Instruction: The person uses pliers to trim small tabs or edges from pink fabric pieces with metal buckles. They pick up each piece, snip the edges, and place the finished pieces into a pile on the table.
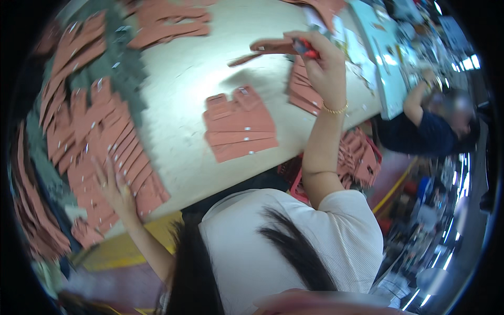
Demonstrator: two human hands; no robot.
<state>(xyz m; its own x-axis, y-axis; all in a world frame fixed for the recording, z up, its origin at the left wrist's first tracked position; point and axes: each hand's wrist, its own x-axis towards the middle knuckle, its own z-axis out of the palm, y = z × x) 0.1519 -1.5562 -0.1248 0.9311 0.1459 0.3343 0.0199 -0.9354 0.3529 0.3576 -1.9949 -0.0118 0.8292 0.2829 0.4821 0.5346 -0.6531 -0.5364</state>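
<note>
My left hand [113,189] lies with its fingers spread on a fanned pile of salmon-coloured cut fabric pieces [126,144] at the left of the table. Raised over the right part of the table, my right hand [323,58] is closed round a small red and dark tool [306,48], blurred by motion, whose kind I cannot make out. A salmon fabric piece [270,46] sticks out leftward from the same hand. Below it, a small overlapping stack of fabric pieces [241,126] with white tags rests on the pale tabletop [178,94].
Another fabric stack [303,86] lies beside my right wrist. More salmon pieces [170,23] are at the far edge, and dark green fabric [126,68] is under the left pile. A red basket of fabric pieces [359,157] stands below the table edge. A person [425,126] sits at the right.
</note>
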